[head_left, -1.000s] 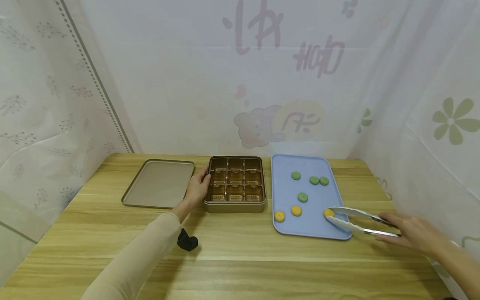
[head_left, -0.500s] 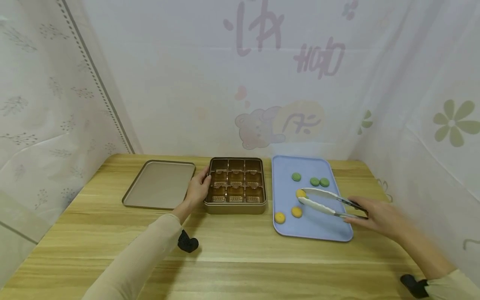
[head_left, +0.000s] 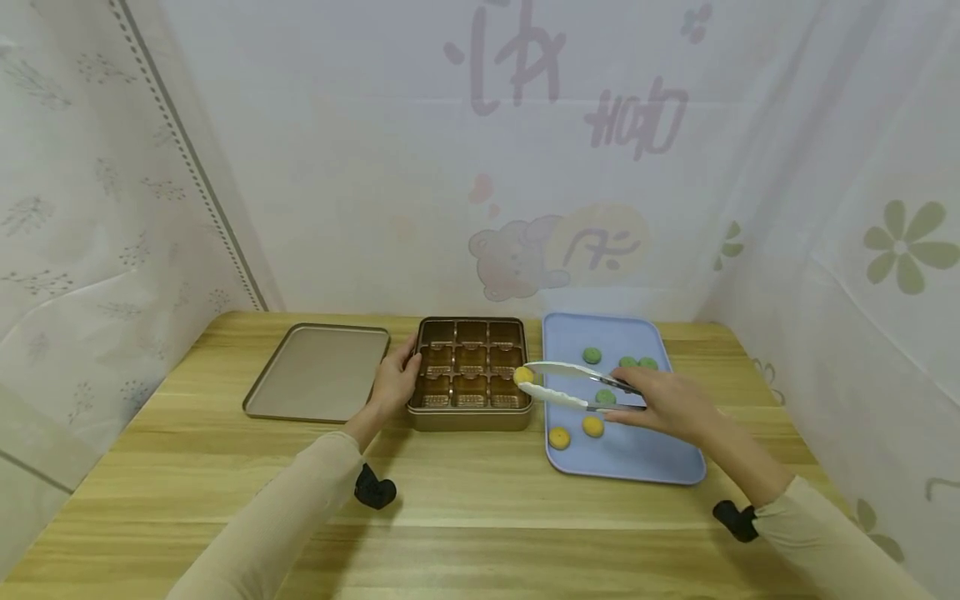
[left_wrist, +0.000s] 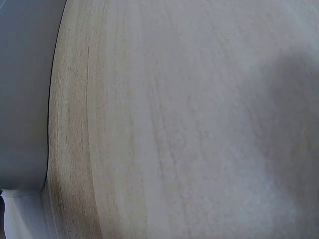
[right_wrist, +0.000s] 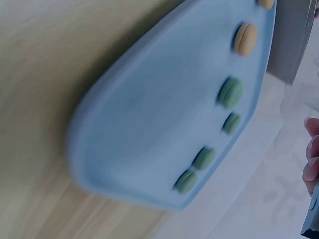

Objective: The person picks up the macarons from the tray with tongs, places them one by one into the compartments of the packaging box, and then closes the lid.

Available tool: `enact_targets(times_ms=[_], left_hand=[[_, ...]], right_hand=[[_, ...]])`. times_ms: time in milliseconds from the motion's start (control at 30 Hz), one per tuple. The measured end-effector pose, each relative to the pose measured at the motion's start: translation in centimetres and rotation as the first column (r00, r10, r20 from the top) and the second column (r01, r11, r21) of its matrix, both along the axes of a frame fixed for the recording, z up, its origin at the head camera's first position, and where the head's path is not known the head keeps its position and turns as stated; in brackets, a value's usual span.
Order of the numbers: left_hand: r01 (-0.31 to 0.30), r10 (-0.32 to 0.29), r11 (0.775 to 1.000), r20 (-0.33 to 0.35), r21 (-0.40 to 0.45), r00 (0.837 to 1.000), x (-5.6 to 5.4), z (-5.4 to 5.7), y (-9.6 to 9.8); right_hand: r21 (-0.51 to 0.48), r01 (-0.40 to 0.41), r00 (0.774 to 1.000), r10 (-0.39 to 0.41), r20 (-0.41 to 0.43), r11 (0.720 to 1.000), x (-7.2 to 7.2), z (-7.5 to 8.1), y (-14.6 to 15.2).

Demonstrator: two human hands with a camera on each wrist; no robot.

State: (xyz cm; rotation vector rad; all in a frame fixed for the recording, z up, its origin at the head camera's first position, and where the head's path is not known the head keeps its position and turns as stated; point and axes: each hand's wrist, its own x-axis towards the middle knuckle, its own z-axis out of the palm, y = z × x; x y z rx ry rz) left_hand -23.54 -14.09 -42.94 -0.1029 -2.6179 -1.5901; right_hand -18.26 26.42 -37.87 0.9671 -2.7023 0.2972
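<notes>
In the head view my right hand [head_left: 671,407] grips metal tongs [head_left: 558,398]. Their white tips pinch a yellow macaron [head_left: 523,377] just over the right edge of a square gold-brown tin box [head_left: 471,418]. Inside the box sits a brown plastic insert with a grid of compartments, and I see nothing in them. My left hand [head_left: 393,382] holds the left wall of the box, thumb at the rim. In the right wrist view, fingers [right_wrist: 312,149] of my right hand show beside part of the tongs.
A blue tray [head_left: 622,462] right of the box bears several green macarons [head_left: 592,356] and two yellow ones [head_left: 592,427]. To the left lies a flat gold lid [head_left: 318,375]. A patterned cloth wall [head_left: 375,167] closes off the table's back and sides.
My right hand has carried the tongs and the yellow macaron left, from the tray's right front across the tray to the box's right edge. The left hand and box have stayed put.
</notes>
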Motion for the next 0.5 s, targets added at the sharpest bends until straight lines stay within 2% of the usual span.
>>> enact_targets(times_ms=[133, 300, 500], left_hand=[[-0.008, 0.008, 1.0, 0.001, 0.0, 1.0, 0.1, 0.0, 0.0], [-0.011, 0.011, 1.0, 0.014, -0.003, 1.0, 0.0, -0.1, 0.0], [-0.007, 0.007, 1.0, 0.025, 0.011, 1.0, 0.0, 0.0, -0.1]], right_hand=[[0.007, -0.031, 0.999, 0.031, 0.029, 0.999, -0.6, 0.1, -1.4], [0.03, -0.066, 0.998, 0.065, 0.02, 0.997, -1.0, 0.4, -2.3], [0.064, -0.06, 0.997, 0.057, 0.048, 0.996, -1.3, 0.9, -2.9]])
